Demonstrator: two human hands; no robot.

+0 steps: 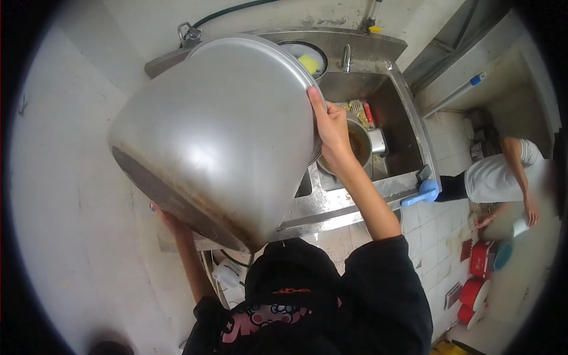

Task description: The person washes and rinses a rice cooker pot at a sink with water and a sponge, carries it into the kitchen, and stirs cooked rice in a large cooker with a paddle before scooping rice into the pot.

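Observation:
A large metal pot (219,118) fills the middle of the view, tilted on its side with its mouth toward the sink and its browned, scorched base toward me. My right hand (332,130) grips the pot's rim, thumb on the outer wall and the other fingers curled over the edge. My left hand (167,218) bears the pot from below near its base; most of its fingers are hidden behind the metal. What is inside the pot cannot be seen.
In the steel sink (399,130) sits a smaller pot (360,145) among food scraps. A yellow sponge (308,63) lies in a round pan behind the rim. A blue dipper (423,193) rests on the sink's edge. To the right, another person (497,177) bends near red containers (473,293).

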